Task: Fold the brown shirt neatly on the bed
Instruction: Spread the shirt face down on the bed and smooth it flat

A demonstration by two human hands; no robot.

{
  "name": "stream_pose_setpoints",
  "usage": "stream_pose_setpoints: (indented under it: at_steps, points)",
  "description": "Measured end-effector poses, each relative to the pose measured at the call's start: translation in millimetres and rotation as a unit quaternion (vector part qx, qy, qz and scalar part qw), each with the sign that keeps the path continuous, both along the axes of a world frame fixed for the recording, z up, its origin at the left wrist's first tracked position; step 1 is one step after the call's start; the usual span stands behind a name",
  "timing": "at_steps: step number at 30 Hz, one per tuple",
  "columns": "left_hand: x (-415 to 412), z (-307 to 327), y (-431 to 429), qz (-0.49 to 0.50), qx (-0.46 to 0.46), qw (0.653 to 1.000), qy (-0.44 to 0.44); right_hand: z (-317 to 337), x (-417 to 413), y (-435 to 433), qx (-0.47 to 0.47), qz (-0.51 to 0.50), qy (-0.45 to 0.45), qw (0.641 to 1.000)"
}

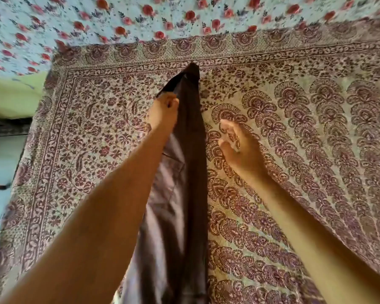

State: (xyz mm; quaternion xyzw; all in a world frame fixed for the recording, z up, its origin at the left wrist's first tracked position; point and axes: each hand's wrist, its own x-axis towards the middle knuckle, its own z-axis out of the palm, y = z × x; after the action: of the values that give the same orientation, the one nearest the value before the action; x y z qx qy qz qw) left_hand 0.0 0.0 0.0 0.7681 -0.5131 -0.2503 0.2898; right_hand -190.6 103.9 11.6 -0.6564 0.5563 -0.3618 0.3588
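- Bedspread [316,150]: block-printed cloth, maroon floral and fan motifs on a cream ground, with a banded border along its far and left edges. It covers most of the view and lies flat on the bed.
- Floral sheet [119,16]: pale blue with red roses, runs across the top of the view beyond the bedspread's far border. Heavily blurred.
- Green cloth [13,95]: plain yellow-green patch at the left edge, beside the bedspread's far-left corner. Cannot tell what it belongs to.
- Brown shirt [184,194]: dark brown, gathered into a long narrow strip that runs from the bottom of the view up the middle to a pointed end just short of the bedspread's inner border. A seam and what looks like a pocket edge show in its lower left half. Cannot tell whether the strip rests fully on the bedspread or is partly lifted.
- Left arm: bare forearm reaches in from the lower left, overlapping the shirt's left side.
- Right arm: bare forearm reaches in from the lower right, over the bedspread.
- Left hand [165,110]: fingers curled closed, pinching the shirt's left edge near its far end.
- Right hand [237,143]: just right of the shirt, fingers spread and loose, empty; motion-blurred, so contact with the shirt or bedspread cannot be told.
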Motion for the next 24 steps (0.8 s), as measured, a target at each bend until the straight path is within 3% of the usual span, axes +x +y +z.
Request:
stream_pose_setpoints:
  at_steps: [4,8,11,15,18,21,24]
  points:
    - [-9.8,-15.6,-45.6,0.044,0.089,0.993,0.07,-27.4,0.4,-12.6,-0.003,-0.004,0.015,1.0]
    - [-8.7,-21.8,-68.7,0.037,0.14,0.987,0.065,-42.7,-2.4,-17.8,-0.005,-0.005,0.028,1.0]
    - [-8.0,-20.2,-68.3,0.04,0.105,0.988,0.107,-46.6,-1.9,-20.9,-0.009,-0.002,0.03,1.0]
    - [-17.1,14.4,-38.3,-0.035,-0.016,0.998,0.044,-38.6,-0.1,-23.0,-0.011,-0.002,0.021,1.0]
    - [-13.2,52.3,-10.9,-0.063,-0.074,0.98,0.176,-20.8,0.3,-24.1,-0.007,-0.023,0.01,1.0]
    - [-6.5,106.9,19.5,-0.103,-0.078,0.922,0.365,9.9,2.2,-25.0,0.021,-0.069,-0.067,0.995]
    - [1.1,163.7,46.6,-0.177,-0.059,0.864,0.468,51.7,1.6,-26.7,0.108,-0.117,-0.195,0.968]
